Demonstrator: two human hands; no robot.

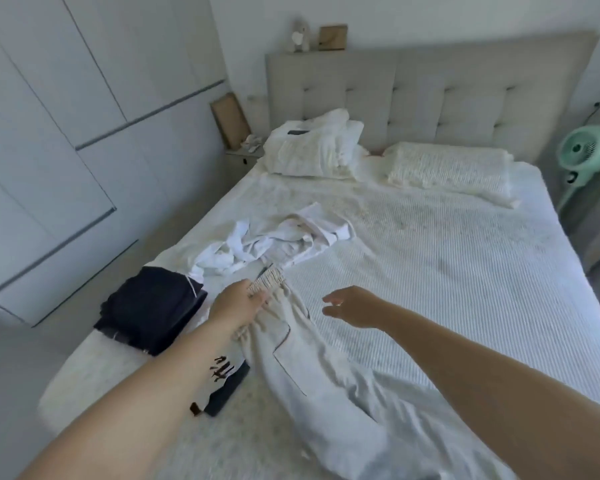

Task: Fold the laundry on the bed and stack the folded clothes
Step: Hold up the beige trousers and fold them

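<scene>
**Pale trousers gripped at the waistband, dark stack at the bed's edge**

The bed (447, 271), covered in a white ribbed spread, filled most of the view, with a padded headboard (430, 95) behind it and white wardrobe doors (49, 116) along the left wall. Two pillows (451, 171) lay at the head, the left one carrying a folded cream item. A pair of pale trousers (319, 372) stretched from the near edge toward the middle, rumpled, its gathered waistband farthest from the camera. Beyond it lay a crumpled heap of white clothes (278, 240). A stack of folded dark clothes (149, 306) sat at the left edge, just beside the heap. A smaller white and dark item with black lettering (222, 379) lay near the trousers, partly under the left forearm. The left hand (239, 301) pinched the waistband. The right hand (354, 306) hovered just beside the trousers, fingers loosely spread, grasping nothing. A green fan (589, 150) stood at the right.
</scene>
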